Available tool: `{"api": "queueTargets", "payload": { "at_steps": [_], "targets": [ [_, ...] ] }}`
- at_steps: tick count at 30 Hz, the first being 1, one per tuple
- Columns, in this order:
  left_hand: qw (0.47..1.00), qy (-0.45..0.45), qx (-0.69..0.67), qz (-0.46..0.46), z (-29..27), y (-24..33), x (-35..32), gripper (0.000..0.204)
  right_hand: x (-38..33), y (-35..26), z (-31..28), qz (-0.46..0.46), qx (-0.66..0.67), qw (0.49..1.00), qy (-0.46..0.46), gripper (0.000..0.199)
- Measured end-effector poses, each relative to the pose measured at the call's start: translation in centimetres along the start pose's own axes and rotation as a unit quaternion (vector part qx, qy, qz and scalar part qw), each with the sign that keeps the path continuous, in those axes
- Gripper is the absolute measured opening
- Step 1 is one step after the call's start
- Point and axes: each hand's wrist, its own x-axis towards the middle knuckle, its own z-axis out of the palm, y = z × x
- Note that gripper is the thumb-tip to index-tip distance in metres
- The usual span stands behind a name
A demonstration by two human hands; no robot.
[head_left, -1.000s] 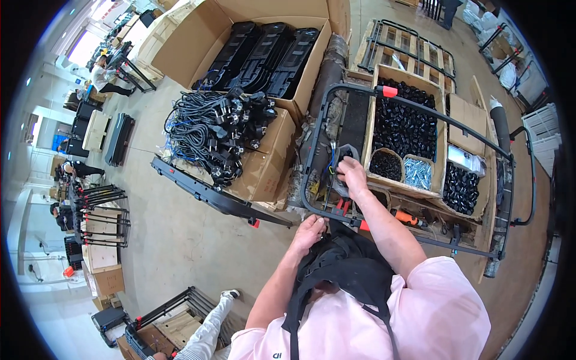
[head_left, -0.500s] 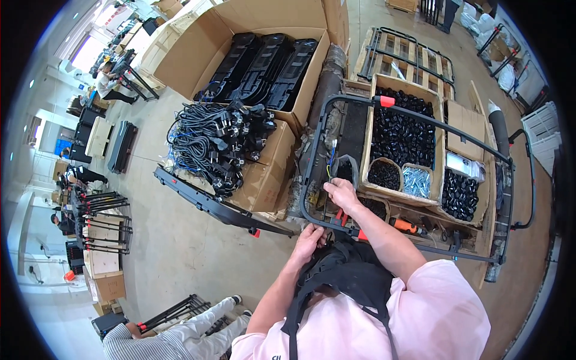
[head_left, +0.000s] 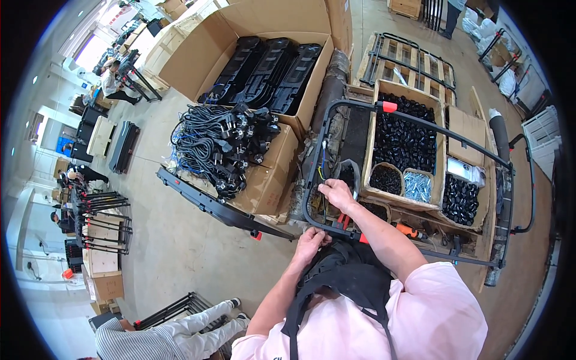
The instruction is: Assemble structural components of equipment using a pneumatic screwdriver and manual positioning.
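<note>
A large black tubular metal frame [head_left: 433,126] lies across the workbench in front of me. My left hand [head_left: 312,239] grips the frame's near rail at its lower left corner. My right hand [head_left: 336,193] is higher up beside the frame's left rail, fingers pinched on thin coloured wires [head_left: 322,174] that run along that rail. Red-handled pliers [head_left: 343,220] lie on the bench between my two hands. I wear a pink shirt and a black apron.
A wooden box of black plastic parts [head_left: 403,131], small baskets of black caps [head_left: 385,178] and silver screws [head_left: 417,185], an orange tool [head_left: 410,230]. Left: a carton heaped with black cables [head_left: 221,144], a carton of black panels [head_left: 270,66]. A seated person [head_left: 174,333] at lower left.
My right hand has pulled back from the small basket area toward the frame's left rail and now pinches the wires. The left hand stays on the near rail. A person came into view lower left.
</note>
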Motion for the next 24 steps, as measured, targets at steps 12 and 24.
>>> {"api": "queueTargets", "payload": {
  "at_steps": [12, 24],
  "targets": [
    [0.997, 0.043, -0.060, 0.004, 0.5, -1.0, 0.0, 0.018, 2.9, -1.5, -5.0, -0.031, -0.136, 0.968, -0.209, 0.031],
    [0.989, 0.097, -0.112, 0.010, 1.8, -2.5, -0.2, 0.016, 7.8, 5.6, -2.7, -0.115, -0.676, 0.711, -0.155, 0.023]
  ]
}}
